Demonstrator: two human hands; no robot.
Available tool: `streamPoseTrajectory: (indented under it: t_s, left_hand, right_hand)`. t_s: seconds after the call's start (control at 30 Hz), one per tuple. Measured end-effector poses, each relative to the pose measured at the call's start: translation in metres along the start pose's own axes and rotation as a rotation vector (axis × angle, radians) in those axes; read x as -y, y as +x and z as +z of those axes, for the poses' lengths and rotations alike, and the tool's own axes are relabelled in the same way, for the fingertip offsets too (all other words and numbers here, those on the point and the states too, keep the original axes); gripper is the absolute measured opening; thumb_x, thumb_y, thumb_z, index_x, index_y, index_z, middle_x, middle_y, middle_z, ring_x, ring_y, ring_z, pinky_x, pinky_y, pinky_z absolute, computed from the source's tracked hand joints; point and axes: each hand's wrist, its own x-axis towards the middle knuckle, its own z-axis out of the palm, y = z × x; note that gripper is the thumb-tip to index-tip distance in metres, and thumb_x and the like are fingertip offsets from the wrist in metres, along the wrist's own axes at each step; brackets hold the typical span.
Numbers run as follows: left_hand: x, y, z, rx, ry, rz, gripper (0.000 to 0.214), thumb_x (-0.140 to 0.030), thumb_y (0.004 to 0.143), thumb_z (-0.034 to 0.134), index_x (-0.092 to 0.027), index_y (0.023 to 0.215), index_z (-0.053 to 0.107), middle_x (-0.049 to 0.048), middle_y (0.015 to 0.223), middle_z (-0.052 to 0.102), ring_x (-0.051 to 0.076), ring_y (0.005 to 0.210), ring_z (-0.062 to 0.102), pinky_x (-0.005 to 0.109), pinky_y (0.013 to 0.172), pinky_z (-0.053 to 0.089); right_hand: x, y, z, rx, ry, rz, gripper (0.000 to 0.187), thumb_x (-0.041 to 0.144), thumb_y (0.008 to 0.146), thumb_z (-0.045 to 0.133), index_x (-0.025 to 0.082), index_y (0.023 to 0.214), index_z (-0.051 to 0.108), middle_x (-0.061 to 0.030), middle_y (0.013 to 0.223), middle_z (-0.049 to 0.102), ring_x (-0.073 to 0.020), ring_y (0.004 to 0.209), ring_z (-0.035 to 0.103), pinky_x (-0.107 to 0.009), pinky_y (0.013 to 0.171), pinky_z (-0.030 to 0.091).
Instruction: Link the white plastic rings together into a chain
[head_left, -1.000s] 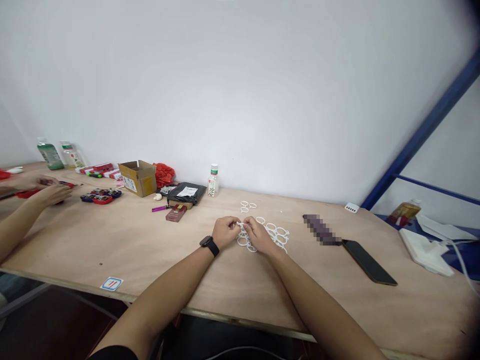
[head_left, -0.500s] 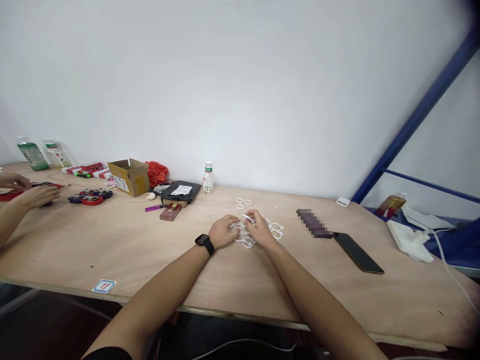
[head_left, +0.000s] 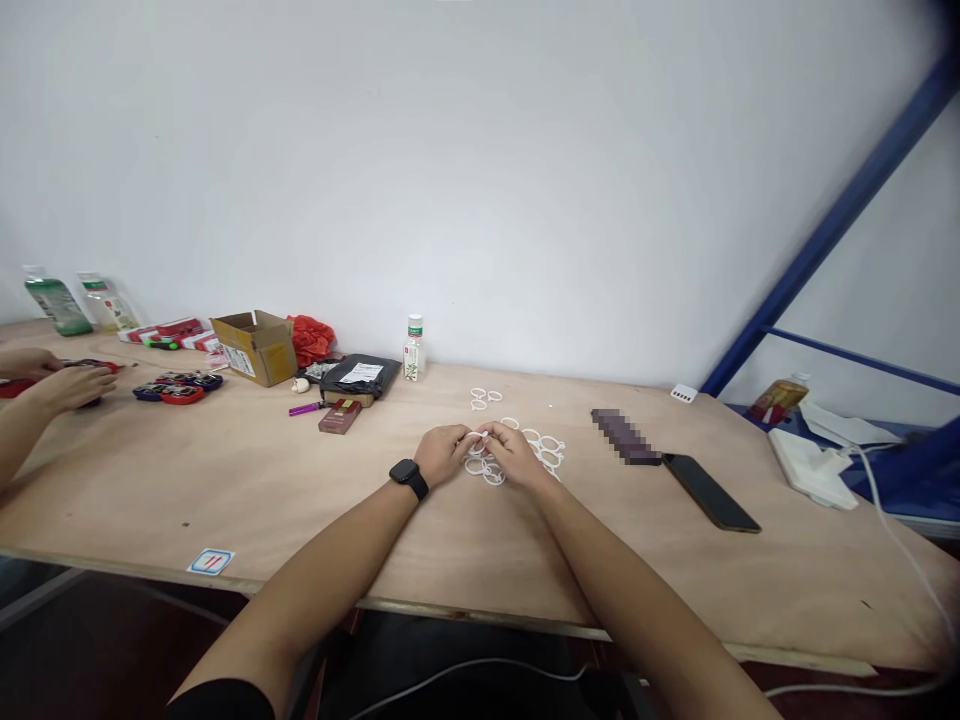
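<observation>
My left hand (head_left: 441,455) and right hand (head_left: 517,456) meet fingertip to fingertip low over the table (head_left: 225,480). Both sets of fingers are curled narrow, pinching one small white ring (head_left: 475,437) between them. It sits at the left edge of the pile (head_left: 546,450) of loose rings, which lies just beside my right hand.

Right hand (head_left: 516,456) lowered back to left hand (head_left: 442,453), fingertips meeting again over white rings (head_left: 549,452)
</observation>
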Motion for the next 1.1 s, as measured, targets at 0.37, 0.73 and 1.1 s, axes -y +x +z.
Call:
streamPoseTrajectory:
  t_s: [0.37,0.73,1.1]
  left_hand:
    - [-0.003,0.001,0.004,-0.017,-0.025,0.025,0.037,-0.041,0.098,0.038,-0.021,0.091,0.069,0.004,0.084,0.07,0.016,0.077,0.062,0.025,0.07,0.043]
    - [0.006,0.0,0.008,0.104,0.19,0.053,0.038,-0.05,0.082,0.062,-0.026,0.112,0.067,0.0081,0.114,0.067,0.027,0.106,0.056,0.04,0.092,0.037]
    - [0.02,0.004,0.006,0.042,0.146,-0.061,0.029,-0.045,0.086,0.059,-0.024,0.102,0.07,0.007,0.105,0.069,0.025,0.103,0.057,0.038,0.09,0.039]
  right_hand:
    - [-0.007,0.008,0.003,-0.2,-0.138,-0.01,0.027,0.018,0.075,0.041,0.019,0.081,0.068,-0.002,0.072,0.067,-0.0173,0.07,0.062,-0.028,0.068,0.05]
    - [-0.051,0.122,-0.029,0.14,-0.852,0.159,0.05,0.023,0.087,0.046,0.021,0.136,0.048,-0.0122,0.144,0.044,-0.0267,0.13,0.04,-0.042,0.106,0.031]
    - [-0.068,0.115,-0.018,0.254,-0.73,0.115,0.032,0.008,0.077,0.056,0.016,0.108,0.063,-0.008,0.105,0.062,-0.0184,0.096,0.056,-0.029,0.089,0.041]
